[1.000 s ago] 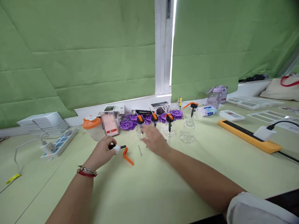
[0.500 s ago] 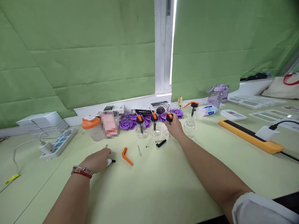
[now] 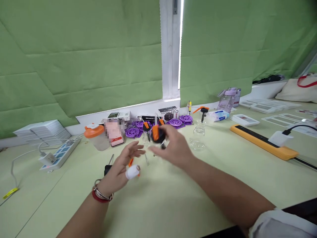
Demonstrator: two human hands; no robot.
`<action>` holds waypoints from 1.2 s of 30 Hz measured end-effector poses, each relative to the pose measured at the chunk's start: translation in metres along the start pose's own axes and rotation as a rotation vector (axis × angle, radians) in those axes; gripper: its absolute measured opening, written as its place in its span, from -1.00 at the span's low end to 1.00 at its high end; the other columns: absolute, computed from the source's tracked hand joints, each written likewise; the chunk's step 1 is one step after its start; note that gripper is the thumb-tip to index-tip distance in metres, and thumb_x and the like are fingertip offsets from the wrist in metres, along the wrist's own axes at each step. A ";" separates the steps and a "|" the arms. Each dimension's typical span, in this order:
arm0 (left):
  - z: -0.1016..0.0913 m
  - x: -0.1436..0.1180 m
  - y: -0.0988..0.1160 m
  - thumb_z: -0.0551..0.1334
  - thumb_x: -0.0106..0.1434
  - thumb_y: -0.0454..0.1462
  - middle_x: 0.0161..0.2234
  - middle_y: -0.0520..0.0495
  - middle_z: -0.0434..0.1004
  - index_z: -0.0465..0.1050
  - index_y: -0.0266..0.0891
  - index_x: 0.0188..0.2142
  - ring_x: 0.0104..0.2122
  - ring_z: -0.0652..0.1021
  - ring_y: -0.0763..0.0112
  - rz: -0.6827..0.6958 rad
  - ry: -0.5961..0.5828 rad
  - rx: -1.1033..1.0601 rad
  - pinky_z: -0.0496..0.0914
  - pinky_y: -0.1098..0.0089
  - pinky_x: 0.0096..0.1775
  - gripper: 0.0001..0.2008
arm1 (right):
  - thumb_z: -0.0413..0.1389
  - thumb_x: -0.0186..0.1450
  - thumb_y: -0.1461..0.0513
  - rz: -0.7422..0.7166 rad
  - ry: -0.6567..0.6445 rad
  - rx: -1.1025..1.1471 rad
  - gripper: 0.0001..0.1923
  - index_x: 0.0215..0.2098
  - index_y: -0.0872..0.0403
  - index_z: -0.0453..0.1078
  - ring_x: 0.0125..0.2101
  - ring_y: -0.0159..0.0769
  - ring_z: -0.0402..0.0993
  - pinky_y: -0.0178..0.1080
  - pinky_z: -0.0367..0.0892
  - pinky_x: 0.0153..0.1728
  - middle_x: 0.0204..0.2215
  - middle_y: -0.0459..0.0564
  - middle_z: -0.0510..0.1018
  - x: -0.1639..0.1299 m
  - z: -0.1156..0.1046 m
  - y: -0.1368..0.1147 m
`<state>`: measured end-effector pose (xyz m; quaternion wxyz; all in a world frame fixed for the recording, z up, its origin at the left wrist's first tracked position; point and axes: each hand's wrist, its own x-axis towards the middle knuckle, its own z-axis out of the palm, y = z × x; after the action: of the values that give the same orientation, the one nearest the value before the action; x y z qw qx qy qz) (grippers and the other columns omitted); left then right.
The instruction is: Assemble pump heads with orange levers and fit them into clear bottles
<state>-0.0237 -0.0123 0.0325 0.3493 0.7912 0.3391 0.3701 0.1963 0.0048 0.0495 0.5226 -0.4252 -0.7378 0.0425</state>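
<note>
My right hand point(image 3: 177, 148) grips a black and orange grinder head point(image 3: 155, 134) with a metal shaft sticking up, held above the table and blurred by motion. Whether a glass jar hangs beneath it, I cannot tell. Facing it, my left hand point(image 3: 123, 163) is open with curved fingers, and a white wrap covers its thumb. An orange crank handle point(image 3: 130, 162) lies partly hidden behind the left fingers. Near the left wrist is a black part point(image 3: 107, 170), with a thin metal rod point(image 3: 112, 159) beside it. A metal pin point(image 3: 147, 160) lies between the hands.
Another grinder point(image 3: 147, 127) stands behind the hands, near purple plastic wheels point(image 3: 133, 132). A glass jar point(image 3: 198, 131) and a crank-fitted grinder point(image 3: 203, 112) are to the right. An orange-lidded shaker point(image 3: 94, 131), phone point(image 3: 116, 140), white power strip point(image 3: 61, 155) and yellow power strip point(image 3: 262, 142) surround the area.
My right hand has lifted the grinder head from its row and brought it left and nearer. My left hand has risen rightward from the table and opened.
</note>
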 end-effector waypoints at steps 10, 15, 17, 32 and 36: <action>0.027 -0.002 0.001 0.30 0.07 -0.21 -0.17 -0.15 0.47 0.29 -0.21 0.00 -0.24 0.51 0.24 -0.285 0.219 -0.608 0.39 0.31 -0.21 -0.51 | 0.23 0.05 -0.05 -0.034 -0.528 0.372 -0.61 -0.37 0.09 0.41 -0.48 -0.32 0.37 -0.28 0.30 -0.47 -0.47 -0.05 0.50 -0.024 0.020 -0.016; 0.016 0.000 0.002 0.26 0.02 -0.21 -0.38 -0.17 0.50 0.39 -0.32 -0.09 -0.42 0.52 0.21 -0.157 0.041 -0.767 0.36 0.24 -0.33 -0.56 | 0.05 0.17 -0.15 0.677 -0.344 0.733 -0.49 -0.58 0.13 0.34 -0.77 -0.51 0.16 -0.37 0.05 -0.73 -0.73 -0.11 0.35 0.005 0.013 0.016; 0.019 0.000 0.002 0.26 0.00 -0.22 -0.38 -0.18 0.50 0.39 -0.32 -0.09 -0.44 0.51 0.21 -0.159 -0.015 -0.769 0.35 0.24 -0.34 -0.56 | 0.11 0.12 -0.14 0.803 -0.343 0.866 -0.49 -0.63 0.12 0.28 -0.80 -0.55 0.04 -0.39 -0.04 -0.76 -0.81 -0.19 0.24 0.006 0.020 0.024; 0.017 -0.001 -0.003 0.23 0.04 -0.21 -0.39 -0.20 0.50 0.39 -0.35 -0.12 -0.45 0.52 0.20 -0.173 -0.015 -0.854 0.36 0.23 -0.36 -0.60 | 0.28 0.02 0.06 0.586 -0.344 1.021 -0.66 -0.42 0.14 0.37 -0.64 -0.52 0.25 -0.38 0.18 -0.56 -0.62 -0.16 0.42 0.004 0.025 0.032; 0.015 -0.001 -0.005 0.22 0.03 -0.22 -0.39 -0.20 0.50 0.40 -0.36 -0.13 -0.45 0.52 0.20 -0.177 0.000 -0.864 0.38 0.22 -0.37 -0.60 | 0.20 0.08 -0.04 0.693 -0.392 1.014 -0.60 -0.47 0.15 0.37 -0.72 -0.53 0.20 -0.39 0.10 -0.68 -0.65 -0.13 0.42 0.004 0.028 0.036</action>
<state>-0.0134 -0.0151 0.0214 0.6785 0.5402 0.2199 0.4466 0.1940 0.0408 0.0218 0.4701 -0.3233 -0.5278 0.6292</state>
